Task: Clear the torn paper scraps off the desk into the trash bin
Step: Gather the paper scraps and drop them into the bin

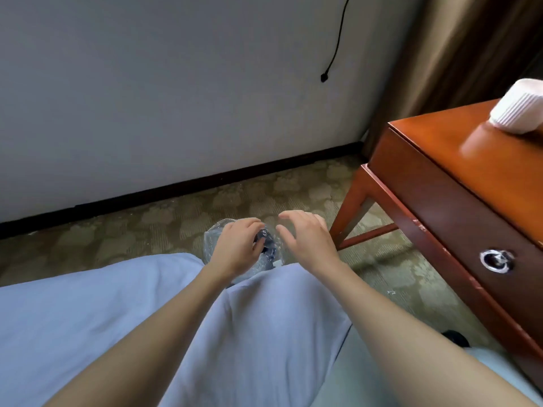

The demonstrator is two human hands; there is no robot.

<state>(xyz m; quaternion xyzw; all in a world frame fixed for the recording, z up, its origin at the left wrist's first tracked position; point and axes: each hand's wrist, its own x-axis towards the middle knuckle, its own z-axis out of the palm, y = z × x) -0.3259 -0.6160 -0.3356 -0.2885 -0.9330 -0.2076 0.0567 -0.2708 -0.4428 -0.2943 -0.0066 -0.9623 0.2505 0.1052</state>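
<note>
Down at the lower middle of the frame, both bare hands hung over the trash bin [216,235], whose clear plastic liner showed around and between them on the patterned carpet [152,224]. The left hand [236,248] covered most of the bin's mouth, palm down, with its fingers bent loosely; whether it gripped anything could not be told. The right hand [305,237] hovered just beside it, fingers spread and curled, empty as far as could be seen. Something dark lay inside the liner between the hands, too blurred to name. One small pale scrap [390,292] lay on the carpet at right of centre, near the desk [458,177], whose red-brown top and drawer filled the right edge. A white ribbed object [518,105] sat on the desk at upper right. A black cord [335,45] dangled against the wall in the upper middle.
</note>
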